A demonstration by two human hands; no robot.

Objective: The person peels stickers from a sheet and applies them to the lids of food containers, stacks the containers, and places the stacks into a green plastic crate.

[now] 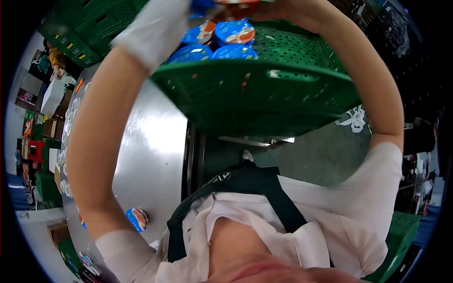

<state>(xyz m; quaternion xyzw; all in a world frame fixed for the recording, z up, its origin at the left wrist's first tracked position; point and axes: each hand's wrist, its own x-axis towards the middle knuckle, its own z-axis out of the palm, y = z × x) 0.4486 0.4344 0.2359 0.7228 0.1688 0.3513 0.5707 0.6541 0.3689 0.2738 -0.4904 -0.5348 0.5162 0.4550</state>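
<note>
Reaching forward with both arms, you have your left hand (158, 26), wrapped in white cloth, and your right hand (290, 12) meeting over the green crate (264, 94). Between them, right at the top edge, sits one orange-topped cup (233, 4), and it's cut off by the frame. I cannot tell whether either hand's fingers are closed on it or spread. In the crate below I count four blue-lidded cups (234, 33) in plain view, packed two by two and touching. The crate juts over the edge of the steel desk (151, 155). One loose cup (137, 220) lies alone on that desk, well apart, beside your left elbow. Far left, one other person (56, 59) bends over white sheets.
</note>
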